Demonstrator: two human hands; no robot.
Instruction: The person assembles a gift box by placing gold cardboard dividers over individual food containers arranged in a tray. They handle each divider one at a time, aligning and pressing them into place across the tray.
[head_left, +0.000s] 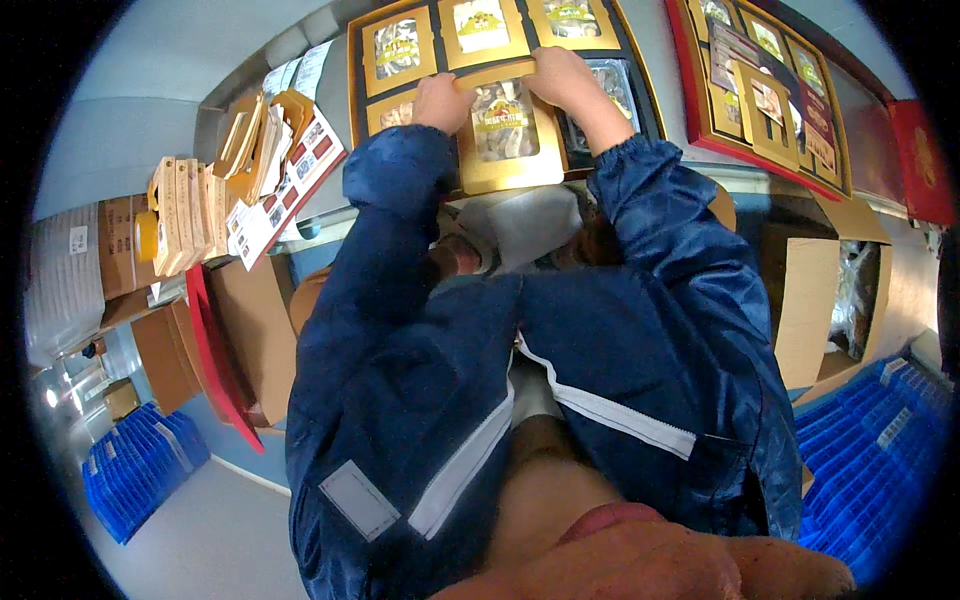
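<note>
My left hand (444, 103) and my right hand (562, 81) grip the upper corners of a gold windowed packet (510, 142) of dried food slices. Its lower end tilts over the front edge of a large gift box (643, 56) with a gold rim and dark insert. Gold frames with windowed packs fill the box's far row; one frame (397, 51) lies at its left. Near my left hand a further gold frame (390, 112) is partly covered. Right of the packet, under my right wrist, a clear plastic tray (615, 86) sits in a compartment without a gold frame.
A second, red-sided gift box (686, 112) with gold packs and a loose gold frame stands right. Left are stacked gold card pieces (244, 142), a printed sheet (289, 187) and yellow tape (146, 236). An open carton (806, 307) and blue crates (142, 469) stand below.
</note>
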